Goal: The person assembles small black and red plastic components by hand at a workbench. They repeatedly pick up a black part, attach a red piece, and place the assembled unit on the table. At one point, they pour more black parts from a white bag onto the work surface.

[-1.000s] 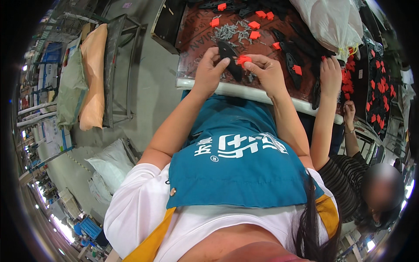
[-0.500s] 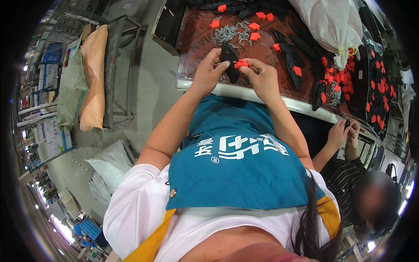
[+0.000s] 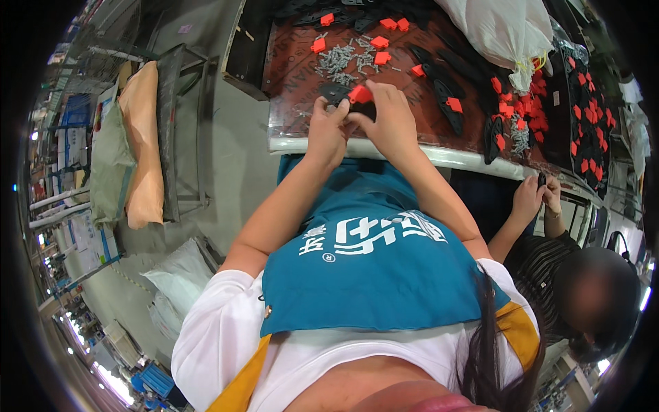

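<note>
Over the near edge of the table, my left hand (image 3: 325, 132) is closed on a flat black plastic plate (image 3: 335, 93) with tapered ends. A small red plastic piece (image 3: 360, 95) sits against the plate's right part. My right hand (image 3: 392, 123) is closed around that piece, its fingers at the far side and its thumb near my left fingertips. My fingers partly cover the plate, so how the two parts meet is hidden. Just beyond lies a pile of small grey screws (image 3: 338, 63), with loose red pieces (image 3: 381, 58) beside it.
More black plates (image 3: 447, 103) and red pieces lie to the right on the reddish-brown table (image 3: 292, 113). A white sack (image 3: 504, 38) stands at the far right. At right, a co-worker's hands (image 3: 534, 196) hold a small black part. Dark board (image 3: 245, 55) borders the table's left.
The plate has turned from nearly upright to more sideways. My right hand has moved in against my left, and the red piece now lies over the plate. The view has shifted slightly.
</note>
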Tool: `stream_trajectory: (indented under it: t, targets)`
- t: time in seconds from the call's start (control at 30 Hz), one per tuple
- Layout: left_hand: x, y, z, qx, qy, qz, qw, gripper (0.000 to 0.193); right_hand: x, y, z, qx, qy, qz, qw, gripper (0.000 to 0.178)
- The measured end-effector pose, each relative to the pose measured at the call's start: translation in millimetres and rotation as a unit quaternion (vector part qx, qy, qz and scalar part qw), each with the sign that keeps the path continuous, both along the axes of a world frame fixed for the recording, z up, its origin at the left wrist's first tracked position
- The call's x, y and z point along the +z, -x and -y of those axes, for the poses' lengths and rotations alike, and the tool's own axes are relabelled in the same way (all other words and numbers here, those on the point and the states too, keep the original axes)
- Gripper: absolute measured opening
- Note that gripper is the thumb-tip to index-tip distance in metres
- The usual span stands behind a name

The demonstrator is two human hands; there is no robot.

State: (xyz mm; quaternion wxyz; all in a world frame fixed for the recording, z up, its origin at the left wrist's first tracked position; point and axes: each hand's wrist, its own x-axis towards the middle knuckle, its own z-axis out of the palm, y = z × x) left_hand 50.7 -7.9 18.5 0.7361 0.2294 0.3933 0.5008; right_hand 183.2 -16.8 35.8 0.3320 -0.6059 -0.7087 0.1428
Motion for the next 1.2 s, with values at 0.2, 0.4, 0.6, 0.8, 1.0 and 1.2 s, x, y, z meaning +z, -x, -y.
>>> stream_trajectory:
  t: [0.2,0.4,0.6,0.8,1.0,1.2]
  targets:
    - [-1,-5,8,-0.083,0.041,0.007,0.996,0.033,-17,-20,11,-0.002,-0.067,0.067,0.996,0.048]
    - [4,-3,13,-0.122,0.051,-0.027,0.991,0.049,-40,-101,7,-0.185,-0.092,0.126,0.97,0.045]
    - [0,4,5,-0.061,0.074,-0.027,0.995,0.04,-73,-163,14,-0.247,0.005,0.22,0.944,0.061]
    - [1,8,5,-0.055,0.07,-0.032,0.995,0.04,-75,-190,-31,-0.211,-0.05,0.09,0.972,0.052]
    - [-2,19,5,-0.032,0.074,-0.042,0.996,0.039,-84,-230,-84,-0.082,0.193,0.046,0.977,0.041]
    - [-1,20,6,-0.047,0.068,-0.034,0.996,0.035,-66,-234,-78,-0.144,0.081,0.06,0.984,0.029]
